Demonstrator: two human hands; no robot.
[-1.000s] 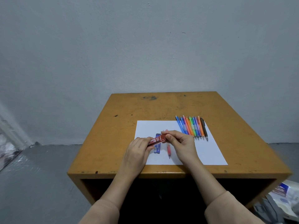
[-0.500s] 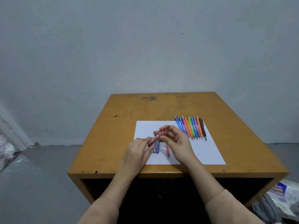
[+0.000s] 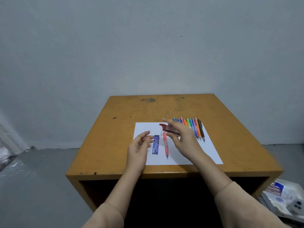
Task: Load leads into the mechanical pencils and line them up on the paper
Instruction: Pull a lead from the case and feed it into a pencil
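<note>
The desk (image 3: 148, 109) fills the middle of the view, its near underside lost in dark shadow. On the floor at the lower right a white tray (image 3: 278, 209) of small items is cut off by the frame edge, and its contents are too blurred to name. Your beige sleeves (image 3: 107, 216) run off the bottom edge.

The paper (image 3: 140, 127) lies on the near right part of the desk; your right forearm covers a strip of it. Your right hand (image 3: 182, 137) hangs above the sheet's far middle and is smeared by motion. It grasps the red lead case (image 3: 169, 129), thumb beneath and fingers over it, forefinger stretched out toward the far left. The case's far-left end shows a darker red flap, though you cannot tell if it stands open.

Your left hand (image 3: 138, 148) sits over the paper's left side, released, fingers loosely bent with nothing in them. Its fingertips lie just beside the left edge of the blue lead case (image 3: 155, 144), and whether they touch it is unclear.

The row of pencils (image 3: 197, 129) lies along the paper's far right, tips pointing near; the right hand hides the lower parts of the leftmost ones. The red pencil (image 3: 165, 145) lies flat on the paper just right of the blue case, between your two hands, tip toward you, gripped by neither.
</note>
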